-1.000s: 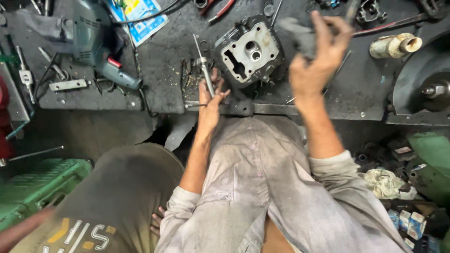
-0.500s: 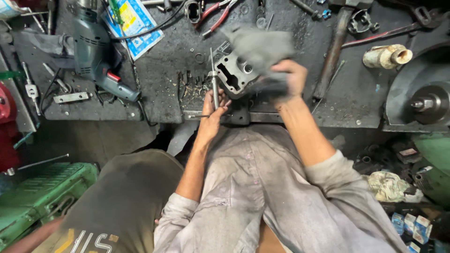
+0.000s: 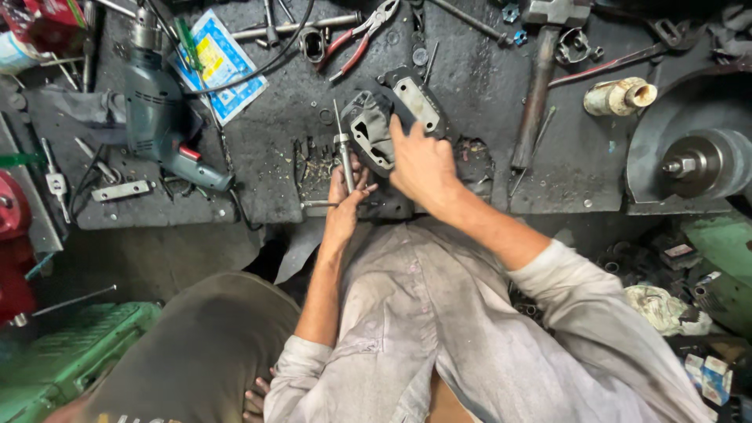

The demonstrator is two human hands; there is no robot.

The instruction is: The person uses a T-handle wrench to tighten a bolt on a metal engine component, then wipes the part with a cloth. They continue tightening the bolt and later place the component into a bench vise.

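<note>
My left hand (image 3: 345,200) grips a thin metal rod (image 3: 343,149) that stands upright on the black workbench (image 3: 486,180), just left of a grey metal engine part (image 3: 415,98). The engine part is tipped on its side at the bench's middle. My right hand (image 3: 423,164) presses a grey rag (image 3: 372,133) into the part's open face, fingers spread over the casting. The two hands are a few centimetres apart, and the rag hides most of the part's opening.
A grey electric drill (image 3: 157,110) and a blue packet (image 3: 219,63) lie at left. Red-handled pliers (image 3: 356,39), a hammer (image 3: 540,70) and a cream cylinder (image 3: 619,95) lie behind. A round motor (image 3: 693,160) stands right. Another person in a dark shirt (image 3: 188,352) sits lower left, beside a green crate (image 3: 55,360).
My right hand came down from above the bench with the rag and now presses it into the engine part, which has tipped onto its side. My left hand stayed on the rod.
</note>
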